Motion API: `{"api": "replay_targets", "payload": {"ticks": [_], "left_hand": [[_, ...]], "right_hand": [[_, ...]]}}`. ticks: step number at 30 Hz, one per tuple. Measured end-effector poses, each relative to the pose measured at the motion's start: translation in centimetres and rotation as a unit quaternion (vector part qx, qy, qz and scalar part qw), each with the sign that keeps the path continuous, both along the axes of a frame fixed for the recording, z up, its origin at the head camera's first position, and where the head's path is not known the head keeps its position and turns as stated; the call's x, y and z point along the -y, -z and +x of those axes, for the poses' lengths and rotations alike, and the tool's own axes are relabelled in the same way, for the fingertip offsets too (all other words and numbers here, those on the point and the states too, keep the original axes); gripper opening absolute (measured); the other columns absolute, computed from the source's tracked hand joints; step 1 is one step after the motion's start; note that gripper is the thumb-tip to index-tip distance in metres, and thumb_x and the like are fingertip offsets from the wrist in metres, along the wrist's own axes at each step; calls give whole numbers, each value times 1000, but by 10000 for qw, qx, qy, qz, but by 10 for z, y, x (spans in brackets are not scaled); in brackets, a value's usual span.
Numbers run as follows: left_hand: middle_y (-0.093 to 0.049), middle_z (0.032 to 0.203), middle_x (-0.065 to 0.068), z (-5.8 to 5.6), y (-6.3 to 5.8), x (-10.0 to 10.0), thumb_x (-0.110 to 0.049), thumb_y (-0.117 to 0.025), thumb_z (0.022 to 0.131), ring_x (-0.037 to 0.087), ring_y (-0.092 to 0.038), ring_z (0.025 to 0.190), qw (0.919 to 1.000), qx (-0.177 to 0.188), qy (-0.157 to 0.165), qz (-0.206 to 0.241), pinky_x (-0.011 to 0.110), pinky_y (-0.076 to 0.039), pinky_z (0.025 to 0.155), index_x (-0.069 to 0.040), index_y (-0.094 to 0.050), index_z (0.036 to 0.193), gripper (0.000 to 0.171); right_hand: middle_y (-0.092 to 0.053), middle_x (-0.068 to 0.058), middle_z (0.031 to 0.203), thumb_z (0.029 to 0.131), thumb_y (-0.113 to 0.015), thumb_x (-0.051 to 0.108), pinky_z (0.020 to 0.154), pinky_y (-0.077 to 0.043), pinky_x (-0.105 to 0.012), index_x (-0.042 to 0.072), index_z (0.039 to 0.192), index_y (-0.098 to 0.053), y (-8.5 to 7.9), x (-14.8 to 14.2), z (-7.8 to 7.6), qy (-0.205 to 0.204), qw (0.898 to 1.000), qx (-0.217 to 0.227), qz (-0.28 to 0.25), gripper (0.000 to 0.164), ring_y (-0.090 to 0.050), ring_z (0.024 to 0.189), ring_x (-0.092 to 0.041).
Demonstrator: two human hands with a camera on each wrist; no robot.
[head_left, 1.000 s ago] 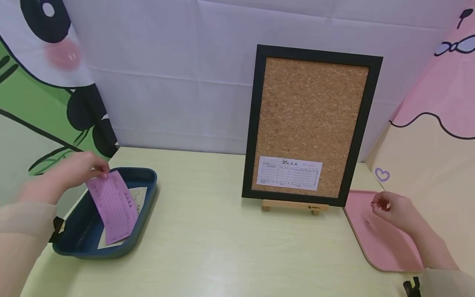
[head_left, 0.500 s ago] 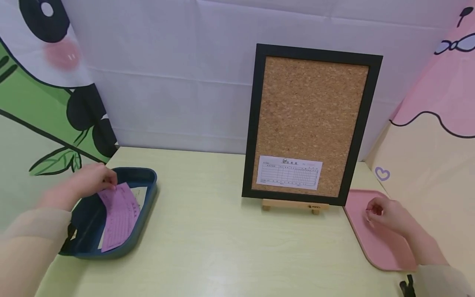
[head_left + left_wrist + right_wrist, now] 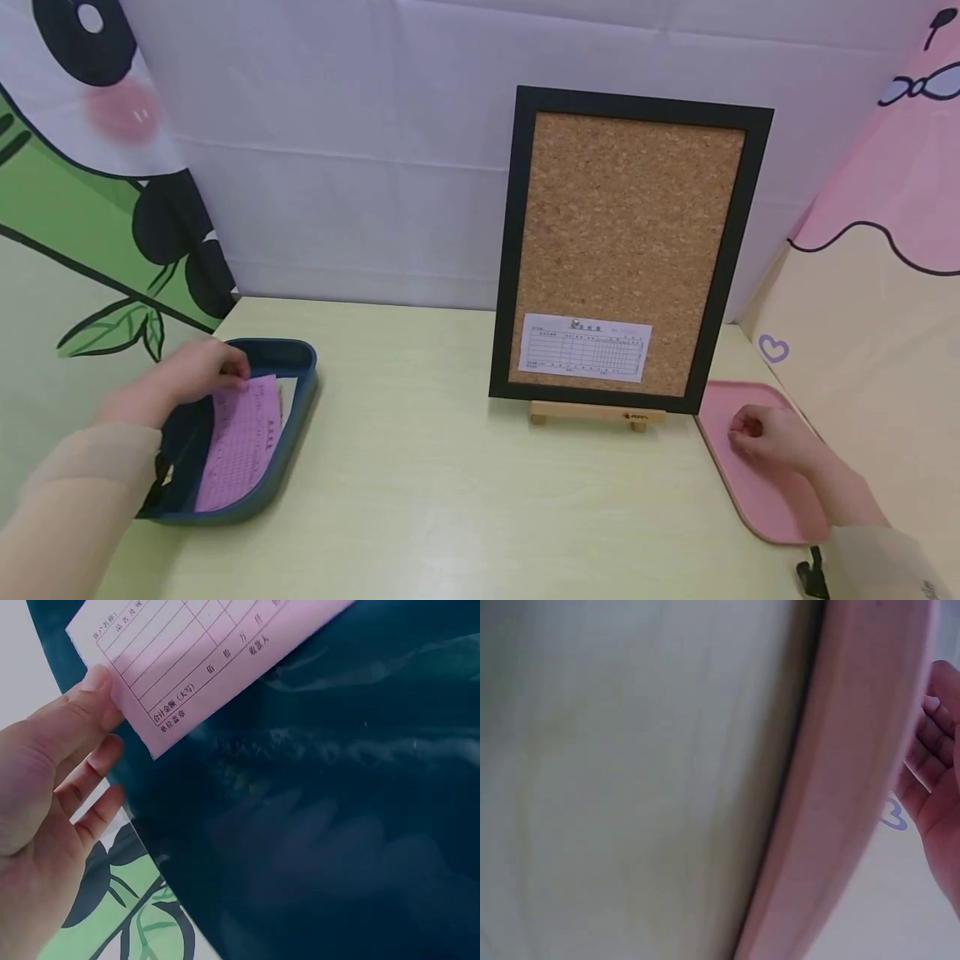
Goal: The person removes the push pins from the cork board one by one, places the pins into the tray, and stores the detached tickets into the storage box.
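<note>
In the head view my left hand reaches over the dark blue tray and pinches the upper edge of a pink receipt slip. Seen from the left wrist, my thumb lies on the corner of the slip, while the other fingers are loosely bent. Part of a cream paper shows beneath it. Over the pink tray, my right hand has thumb and index finger brought together; anything between the fingertips is too small or hidden to tell.
A black-framed corkboard leans on a small wooden stand. One white receipt slip hangs low on it under a pushpin. The pale table ends at a white cloth backdrop.
My left hand has shifted rightward, and the pink slip sits lower in the blue tray. My right hand has moved slightly left and nearer; a small shiny thing on the pink tray is now out of sight.
</note>
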State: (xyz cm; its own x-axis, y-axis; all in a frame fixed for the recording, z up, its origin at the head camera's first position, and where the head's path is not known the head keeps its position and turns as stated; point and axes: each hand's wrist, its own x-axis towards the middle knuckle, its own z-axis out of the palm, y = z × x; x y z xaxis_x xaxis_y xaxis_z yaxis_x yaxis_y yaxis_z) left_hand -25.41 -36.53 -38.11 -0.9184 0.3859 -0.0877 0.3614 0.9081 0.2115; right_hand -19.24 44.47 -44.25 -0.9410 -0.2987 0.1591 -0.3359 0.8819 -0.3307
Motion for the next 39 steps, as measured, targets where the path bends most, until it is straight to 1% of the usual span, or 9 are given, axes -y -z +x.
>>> {"api": "replay_targets", "payload": {"ticks": [4,10,12,16,20,24,27,35,39], "left_hand": [[-63,77,-3,-1,3,-3,-6,-72,80,14,-53,69,10000,-7,58,41,35,-48,64,-12,-69,82,7],[-68,87,7,0,7,-7,-2,-71,80,21,-61,79,9997,91,98,197,47,-51,75,-4,-69,91,12],[-69,88,9,1,6,-9,-1,-70,80,23,-63,81,9997,44,105,217,48,-51,76,-2,-69,92,13],[-68,87,12,1,4,-13,2,-69,79,26,-63,80,9996,-108,148,194,49,-51,75,1,-68,92,14],[-69,89,13,2,2,-20,0,-70,80,29,-64,83,9995,-250,100,141,50,-51,78,1,-68,95,15],[-69,93,16,4,-4,-29,-4,-70,82,33,-65,88,9991,-408,76,88,51,-50,80,2,-68,99,18],[-69,94,16,6,-11,-36,-8,-71,82,33,-64,89,9984,-562,25,56,52,-50,80,2,-68,101,21],[-69,90,12,15,-30,-51,-16,-73,82,32,-62,87,9942,-1048,-227,-1,52,-48,78,0,-68,103,27],[-69,90,13,19,-37,-59,-17,-74,81,32,-63,85,9909,-1328,-215,28,51,-48,75,-1,-68,103,28]], "right_hand": [[-49,6,66,76,-72,4,53,-38,-20,11,76,-59,2,0,-2,-19,9998,147,-104,15,-40,61,2],[-48,8,67,75,-73,2,54,-38,-20,12,75,-58,3,-1,-3,-166,9998,3,-139,17,-40,62,3],[-49,7,67,75,-73,3,54,-38,-20,12,76,-59,3,-1,-3,-160,9998,19,-94,17,-40,62,2],[-49,6,69,76,-73,5,56,-38,-20,11,78,-59,3,-2,-1,-59,9997,221,-39,15,-40,64,1],[-51,5,70,76,-74,5,56,-38,-20,10,80,-60,1,-3,1,-18,9995,276,-123,15,-41,64,1],[-52,5,72,76,-74,5,57,-40,-20,10,81,-61,-3,-3,3,60,9996,242,-145,15,-42,66,0],[-53,5,74,77,-74,8,58,-40,-21,11,83,-61,-9,-2,4,212,9993,310,25,14,-42,67,-1],[-54,3,76,78,-73,11,56,-38,-22,9,89,-60,-35,5,11,401,9986,297,181,17,-42,65,-3],[-55,3,77,80,-71,13,55,-36,-23,8,91,-61,-47,7,12,451,9983,159,326,16,-41,65,-3]]}}
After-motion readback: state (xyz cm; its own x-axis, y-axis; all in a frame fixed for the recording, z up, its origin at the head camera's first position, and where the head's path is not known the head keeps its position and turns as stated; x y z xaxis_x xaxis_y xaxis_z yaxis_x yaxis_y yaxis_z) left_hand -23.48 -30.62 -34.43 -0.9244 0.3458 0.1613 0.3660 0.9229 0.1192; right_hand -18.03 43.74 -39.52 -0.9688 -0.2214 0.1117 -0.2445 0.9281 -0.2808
